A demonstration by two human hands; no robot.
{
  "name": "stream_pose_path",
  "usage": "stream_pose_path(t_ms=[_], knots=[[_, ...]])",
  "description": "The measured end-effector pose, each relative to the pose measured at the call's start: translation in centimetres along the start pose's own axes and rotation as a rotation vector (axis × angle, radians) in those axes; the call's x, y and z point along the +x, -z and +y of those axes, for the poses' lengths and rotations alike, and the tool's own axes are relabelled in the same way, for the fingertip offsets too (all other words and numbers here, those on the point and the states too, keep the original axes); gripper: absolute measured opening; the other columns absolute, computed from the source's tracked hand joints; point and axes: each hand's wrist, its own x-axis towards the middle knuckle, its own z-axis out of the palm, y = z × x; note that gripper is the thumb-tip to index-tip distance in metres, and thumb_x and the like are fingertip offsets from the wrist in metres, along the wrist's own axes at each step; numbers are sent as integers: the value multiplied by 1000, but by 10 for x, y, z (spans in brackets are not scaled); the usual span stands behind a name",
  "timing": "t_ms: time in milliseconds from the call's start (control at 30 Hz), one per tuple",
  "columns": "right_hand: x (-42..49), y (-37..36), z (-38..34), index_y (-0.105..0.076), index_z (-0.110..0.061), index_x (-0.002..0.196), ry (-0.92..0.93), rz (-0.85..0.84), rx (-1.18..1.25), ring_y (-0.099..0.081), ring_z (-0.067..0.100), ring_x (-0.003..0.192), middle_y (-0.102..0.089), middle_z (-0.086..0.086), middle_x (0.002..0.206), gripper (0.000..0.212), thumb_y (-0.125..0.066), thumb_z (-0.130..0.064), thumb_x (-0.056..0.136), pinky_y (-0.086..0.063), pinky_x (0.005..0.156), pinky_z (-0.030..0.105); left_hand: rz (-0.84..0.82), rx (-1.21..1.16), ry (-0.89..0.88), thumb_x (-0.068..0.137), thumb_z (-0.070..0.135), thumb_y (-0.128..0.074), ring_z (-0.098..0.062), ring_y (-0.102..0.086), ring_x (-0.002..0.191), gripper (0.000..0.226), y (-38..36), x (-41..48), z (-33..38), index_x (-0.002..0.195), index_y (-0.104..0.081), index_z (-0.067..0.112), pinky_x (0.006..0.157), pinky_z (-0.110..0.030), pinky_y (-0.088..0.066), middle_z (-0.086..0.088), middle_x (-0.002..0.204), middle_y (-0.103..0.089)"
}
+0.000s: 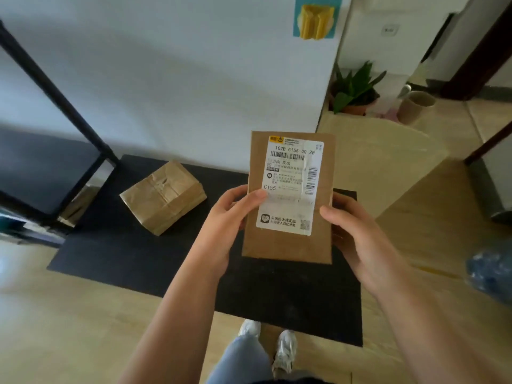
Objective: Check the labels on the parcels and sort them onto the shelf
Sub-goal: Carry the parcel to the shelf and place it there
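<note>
I hold a flat brown cardboard parcel (pixel 288 245) upright in front of me with both hands. Its white shipping label (pixel 291 184) faces me, printed with barcodes and "G155". My left hand (pixel 230 217) grips the parcel's left edge, thumb lying on the label. My right hand (pixel 352 231) grips the right edge, thumb on the front. A second parcel (pixel 163 196), wrapped in crumpled brown paper and tape, lies on the black mat (pixel 124 261) on the floor to the left. The black metal shelf (pixel 50 173) stands at the far left.
A white wall rises behind the mat. A potted plant (pixel 354 90) and a beige bucket (pixel 415 106) stand at the back right. A blue plastic bag (pixel 490 270) lies at the right edge. My feet (pixel 271 347) stand at the mat's near edge on the wooden floor.
</note>
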Motion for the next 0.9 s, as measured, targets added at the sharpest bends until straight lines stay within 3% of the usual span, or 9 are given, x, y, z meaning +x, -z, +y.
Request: stream_pose_path(t_ms=[133, 267, 400, 500, 600, 667, 767, 900], knots=[[-4, -41, 11, -64, -23, 125, -53, -44, -79, -70, 21, 111, -78, -1, 111, 61, -73, -45, 69, -51, 102, 44, 84, -32, 60, 64, 52, -72, -19, -72, 105, 75, 37, -24, -15, 133, -58, 25, 103, -49, -51, 1, 111, -77], [-16, -89, 17, -64, -23, 124, -76, -123, -156, -70, 22, 110, -78, 0, 110, 62, -72, -47, 67, -52, 100, 44, 146, -77, 91, 81, 44, -73, -19, -73, 104, 55, 85, -47, -29, 132, -60, 26, 101, -48, -53, 2, 110, -78], [-34, -148, 28, -64, -26, 124, -104, -185, -215, -69, 22, 111, -77, 0, 113, 64, -72, -49, 65, -49, 104, 47, 228, -162, 84, 88, 40, -70, -16, -76, 97, 46, 140, -79, -44, 130, -62, 23, 84, -34, -59, 1, 106, -79], [-52, -202, 45, -66, -26, 121, -150, -238, -220, -71, 23, 108, -79, -1, 108, 60, -73, -46, 65, -53, 95, 43, 329, -202, 75, 87, 41, -72, -14, -75, 94, 48, 190, -114, -58, 128, -60, 21, 74, -26, -56, 1, 106, -78], [-76, -265, 69, -66, -23, 122, -225, -288, -194, -75, 24, 102, -82, 2, 102, 53, -76, -39, 72, -57, 85, 41, 416, -227, 84, 85, 43, -72, -15, -72, 98, 50, 248, -156, -74, 126, -59, 18, 75, -25, -52, -2, 109, -76], [-92, -307, 89, -67, -22, 124, -275, -318, -186, -75, 27, 104, -81, 6, 107, 51, -77, -38, 77, -57, 93, 47, 466, -233, 79, 84, 45, -73, -17, -72, 100, 51, 288, -183, -84, 124, -59, 17, 79, -28, -53, -3, 109, -76], [-117, -367, 112, -69, -27, 122, -324, -354, -224, -73, 30, 109, -78, 6, 114, 68, -81, -50, 60, -54, 99, 52, 532, -263, 68, 86, 43, -72, -16, -71, 96, 44, 343, -218, -94, 119, -61, 17, 80, -27, -55, -3, 106, -75], [-136, -436, 127, -69, -27, 120, -301, -421, -308, -71, 26, 106, -78, 3, 111, 43, -72, -49, 84, -54, 98, 47, 595, -309, 45, 86, 42, -71, -16, -72, 93, 45, 405, -252, -105, 120, -64, 14, 74, -25, -52, -4, 104, -77]])
